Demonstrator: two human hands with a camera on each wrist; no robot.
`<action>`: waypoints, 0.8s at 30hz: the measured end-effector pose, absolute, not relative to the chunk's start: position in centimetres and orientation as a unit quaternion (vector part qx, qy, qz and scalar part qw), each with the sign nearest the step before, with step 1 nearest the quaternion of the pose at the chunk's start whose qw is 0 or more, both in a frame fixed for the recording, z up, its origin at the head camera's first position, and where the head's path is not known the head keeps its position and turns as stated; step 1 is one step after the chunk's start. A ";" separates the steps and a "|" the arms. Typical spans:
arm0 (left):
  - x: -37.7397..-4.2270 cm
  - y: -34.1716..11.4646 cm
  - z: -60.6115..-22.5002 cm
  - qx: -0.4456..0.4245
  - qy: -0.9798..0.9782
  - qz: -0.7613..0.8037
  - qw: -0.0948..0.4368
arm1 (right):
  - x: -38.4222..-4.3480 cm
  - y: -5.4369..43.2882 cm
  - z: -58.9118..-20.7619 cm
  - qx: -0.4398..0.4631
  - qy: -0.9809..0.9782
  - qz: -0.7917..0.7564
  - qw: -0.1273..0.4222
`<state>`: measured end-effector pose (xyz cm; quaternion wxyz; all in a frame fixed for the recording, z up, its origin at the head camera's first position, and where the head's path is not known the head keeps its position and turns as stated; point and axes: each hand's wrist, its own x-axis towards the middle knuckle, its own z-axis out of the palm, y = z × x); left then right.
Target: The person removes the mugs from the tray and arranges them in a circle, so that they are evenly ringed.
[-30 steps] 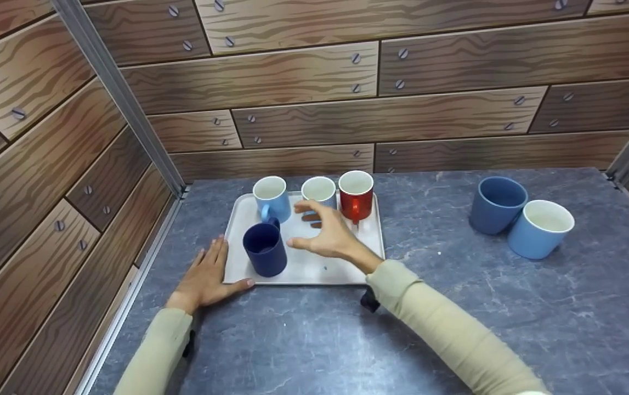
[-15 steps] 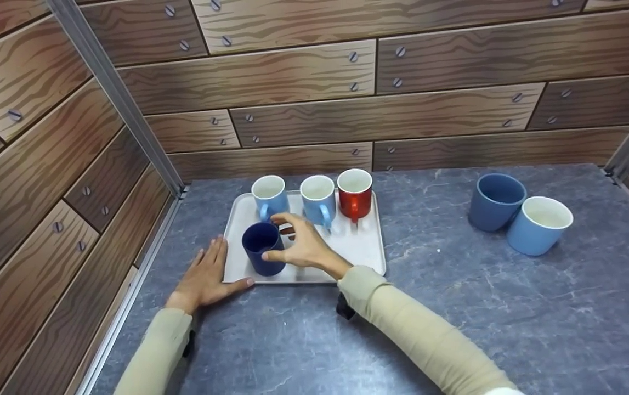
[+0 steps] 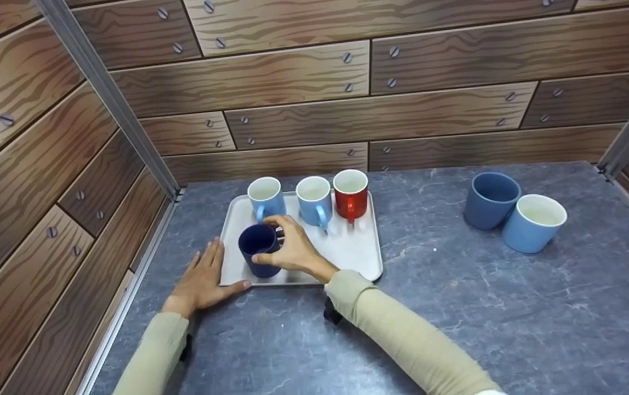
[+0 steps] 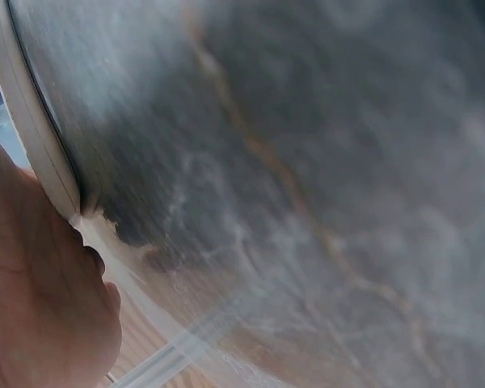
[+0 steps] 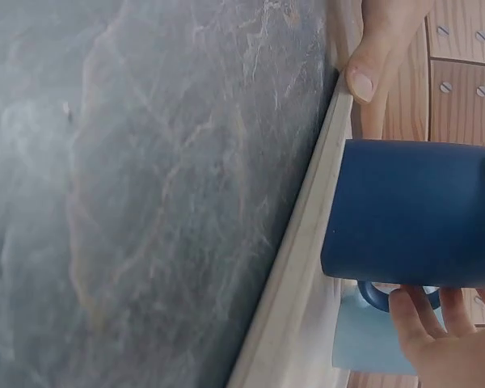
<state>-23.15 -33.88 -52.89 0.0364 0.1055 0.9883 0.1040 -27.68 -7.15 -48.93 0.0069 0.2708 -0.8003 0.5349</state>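
Note:
A dark blue mug stands upright near the front left of a white tray. My right hand holds this mug from its right side, thumb at the front and fingers behind, close to the handle. In the right wrist view those fingers lie beside the mug's handle. My left hand rests at the tray's front left corner, fingers extended along the left edge and thumb on the front edge. Two light blue mugs and a red mug line the tray's back.
On the right of the grey marbled table stand a darker blue cup and a light blue cup, side by side. Wood-patterned walls enclose the back and left, with a metal post in the corner.
My right hand has moved left from above the tray's middle onto the dark blue mug and taken hold of it. The left hand has stayed at the tray corner.

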 end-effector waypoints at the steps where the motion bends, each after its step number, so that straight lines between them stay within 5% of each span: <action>1: -23.2 -33.9 -52.9 0.106 0.988 0.104 0.035 | -27.7 -7.2 -49.0 0.268 -0.799 0.539 0.006; 24: -23.3 -33.8 -52.9 0.106 0.988 0.103 0.033 | -27.7 -7.9 -49.9 0.244 -0.789 0.564 0.001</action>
